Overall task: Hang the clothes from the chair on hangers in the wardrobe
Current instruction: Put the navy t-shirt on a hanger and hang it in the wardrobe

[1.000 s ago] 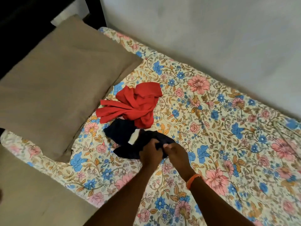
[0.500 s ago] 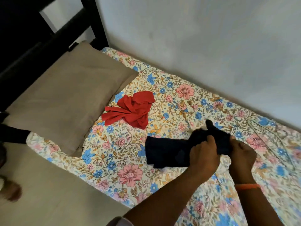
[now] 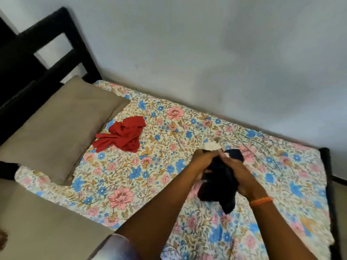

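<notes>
**Dark garment now lifted off the bed, red one untouched**

Both hands have brought the dark garment [image 3: 221, 182] up off the sheet since half a second ago, when it was lying partly spread out flat on the bed. It's now bunched between the two hands and hangs down in a point toward 6 o'clock, above the floral bedsheet [image 3: 150, 166]. A bit of white fabric shows at its top end, around 12 o'clock from the hands.

Left hand [image 3: 207, 158] has its fingers curled round the top of the garment, right by that white bit. Right hand [image 3: 242, 177] grips the garment's side with fingers wrapped into the cloth, and there's an orange band [image 3: 261, 201] on that wrist. The two hands are almost touching each other.

Red garment [image 3: 123, 134] sits crumpled on the sheet at roughly 10 o'clock from the hands, well apart from them, same place as before, just beside the corner of the tan pillow [image 3: 56, 121]. Black bed frame [image 3: 47, 59] stands behind the pillow at the upper left, against the pale wall [image 3: 206, 53].
</notes>
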The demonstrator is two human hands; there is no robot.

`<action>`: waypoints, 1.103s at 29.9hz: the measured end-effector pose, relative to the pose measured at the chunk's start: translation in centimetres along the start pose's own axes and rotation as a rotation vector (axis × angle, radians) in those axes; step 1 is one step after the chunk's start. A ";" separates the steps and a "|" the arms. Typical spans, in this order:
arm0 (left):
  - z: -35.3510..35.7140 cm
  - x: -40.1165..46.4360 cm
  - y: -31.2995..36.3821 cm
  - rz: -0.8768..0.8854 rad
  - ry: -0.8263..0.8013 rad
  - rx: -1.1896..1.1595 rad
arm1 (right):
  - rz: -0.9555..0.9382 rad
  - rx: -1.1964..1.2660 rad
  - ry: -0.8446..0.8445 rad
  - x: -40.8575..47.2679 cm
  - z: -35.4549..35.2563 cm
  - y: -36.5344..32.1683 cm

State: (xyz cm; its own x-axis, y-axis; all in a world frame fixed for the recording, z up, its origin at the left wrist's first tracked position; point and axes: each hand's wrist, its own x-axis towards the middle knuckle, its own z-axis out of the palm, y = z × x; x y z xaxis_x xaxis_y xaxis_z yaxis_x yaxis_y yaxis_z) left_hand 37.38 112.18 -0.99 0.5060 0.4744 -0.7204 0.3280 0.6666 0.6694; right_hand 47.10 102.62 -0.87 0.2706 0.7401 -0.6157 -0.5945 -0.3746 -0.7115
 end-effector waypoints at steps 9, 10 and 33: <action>3.7 0.4 -0.5 0.042 -0.069 -0.048 | 0.174 -0.596 0.180 -2.0 -6.0 0.2; 3.7 0.2 -0.3 0.048 -0.106 -0.018 | 0.185 -0.608 0.214 -2.1 -6.2 0.1; 4.0 -1.0 10.6 0.391 -0.338 0.918 | -0.258 -1.080 0.368 1.5 -6.9 -2.4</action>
State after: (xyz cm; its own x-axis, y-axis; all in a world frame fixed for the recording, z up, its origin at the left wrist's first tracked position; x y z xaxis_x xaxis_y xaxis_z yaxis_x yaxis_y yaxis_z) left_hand 43.48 116.45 7.56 0.8567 0.2830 -0.4312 0.5008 -0.2568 0.8266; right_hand 54.12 100.73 -2.42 0.5979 0.7230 -0.3461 0.4144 -0.6484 -0.6386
